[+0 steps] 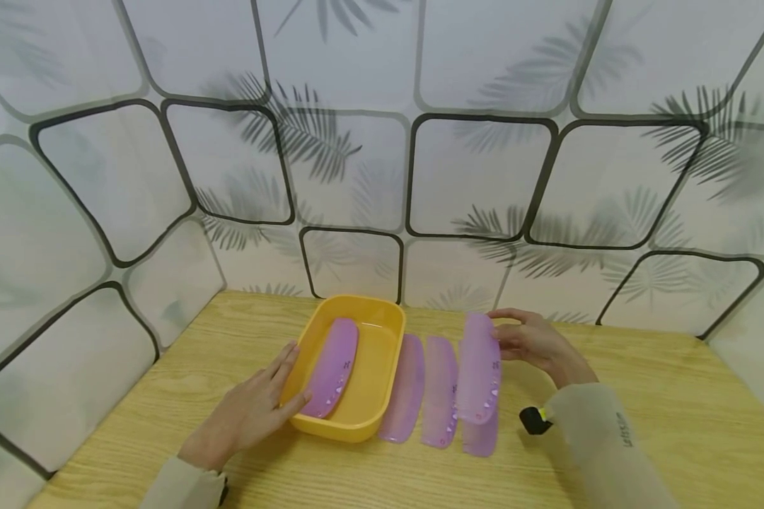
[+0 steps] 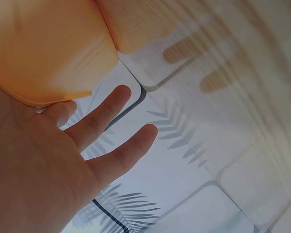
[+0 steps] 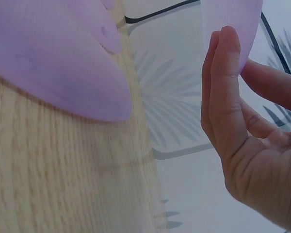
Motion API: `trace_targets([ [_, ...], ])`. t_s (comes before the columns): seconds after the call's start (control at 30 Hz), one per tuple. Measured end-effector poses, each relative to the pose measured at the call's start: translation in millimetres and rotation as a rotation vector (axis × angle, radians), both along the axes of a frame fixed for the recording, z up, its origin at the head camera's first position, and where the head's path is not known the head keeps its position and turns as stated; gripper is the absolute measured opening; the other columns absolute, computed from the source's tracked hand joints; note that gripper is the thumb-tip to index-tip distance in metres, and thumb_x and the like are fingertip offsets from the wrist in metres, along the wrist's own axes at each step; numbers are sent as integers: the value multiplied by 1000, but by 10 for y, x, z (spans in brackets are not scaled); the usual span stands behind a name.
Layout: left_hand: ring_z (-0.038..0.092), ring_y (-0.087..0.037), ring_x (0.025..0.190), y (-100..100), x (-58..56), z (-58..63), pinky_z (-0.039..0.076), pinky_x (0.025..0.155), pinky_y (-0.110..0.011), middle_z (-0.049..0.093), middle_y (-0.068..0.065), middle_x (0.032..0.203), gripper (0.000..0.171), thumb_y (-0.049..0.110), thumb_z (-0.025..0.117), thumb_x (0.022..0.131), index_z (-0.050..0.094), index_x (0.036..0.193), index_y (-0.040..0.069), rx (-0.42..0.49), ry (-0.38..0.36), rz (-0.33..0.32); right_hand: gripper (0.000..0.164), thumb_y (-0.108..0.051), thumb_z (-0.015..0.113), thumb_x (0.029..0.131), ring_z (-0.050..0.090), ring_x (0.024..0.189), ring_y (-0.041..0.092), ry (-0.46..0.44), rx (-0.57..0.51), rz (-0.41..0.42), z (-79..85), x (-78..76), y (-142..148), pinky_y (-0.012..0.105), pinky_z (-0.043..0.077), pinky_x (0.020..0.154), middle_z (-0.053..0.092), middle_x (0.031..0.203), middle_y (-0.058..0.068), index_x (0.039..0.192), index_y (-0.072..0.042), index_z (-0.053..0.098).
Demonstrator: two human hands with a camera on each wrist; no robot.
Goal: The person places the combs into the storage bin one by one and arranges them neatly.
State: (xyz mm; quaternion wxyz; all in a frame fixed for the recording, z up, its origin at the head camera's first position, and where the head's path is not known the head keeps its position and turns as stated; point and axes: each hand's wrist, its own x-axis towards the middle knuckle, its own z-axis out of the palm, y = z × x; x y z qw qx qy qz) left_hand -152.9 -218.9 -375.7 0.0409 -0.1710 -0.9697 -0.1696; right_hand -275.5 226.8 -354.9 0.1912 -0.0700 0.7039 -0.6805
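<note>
My right hand (image 1: 531, 341) pinches a purple comb (image 1: 479, 371) by its far end, between thumb and fingers. This comb is raised above another purple comb (image 1: 480, 442) that lies on the table and is partly hidden beneath it. Two more combs lie to the left of that one, a middle comb (image 1: 441, 389) and a left comb (image 1: 407, 392). A yellow basin (image 1: 382, 389) stands beside them, with one purple comb (image 1: 335, 364) inside, leaning along its left side. My left hand (image 1: 251, 410) rests against the basin's left rim, its fingers (image 2: 121, 158) extended and spread.
All of this stands on a wood-grain table (image 1: 586, 438). A patterned wall (image 1: 356, 177) with leaf prints closes off the back and the left side. Near the right sleeve hangs a small black piece (image 1: 535, 420) with a yellow part.
</note>
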Motion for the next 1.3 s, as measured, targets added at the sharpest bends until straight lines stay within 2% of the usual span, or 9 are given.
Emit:
trace_targets([
  [0.57,44,-47,136,-3,-11,-19,42,106,-60,28,-24,162,78,47,49,105,27,156,-7,4,-5,-5,55,3,56,100,71,85,18,10,-62,17,30,-32,-220,33,61,74,70,96,7,149,13,32],
  [0.77,43,-47,137,-7,-14,-33,41,107,-59,27,-24,162,78,47,49,105,26,156,-8,0,-4,-6,52,3,56,99,69,85,17,33,-50,34,41,-47,-313,31,60,73,70,96,5,147,12,36],
  [1.1,43,-47,137,5,-22,-31,41,107,-59,27,-25,161,79,48,49,105,26,156,-8,3,-6,-9,55,4,54,100,69,82,16,38,-57,36,84,-47,-439,30,61,73,69,93,4,149,13,32],
  [1.3,44,-47,136,-20,-5,-35,42,105,-60,28,-24,161,79,49,48,105,27,156,-7,1,9,-9,52,5,53,100,69,84,17,31,-100,24,57,-72,-553,32,60,75,68,94,4,148,13,32],
])
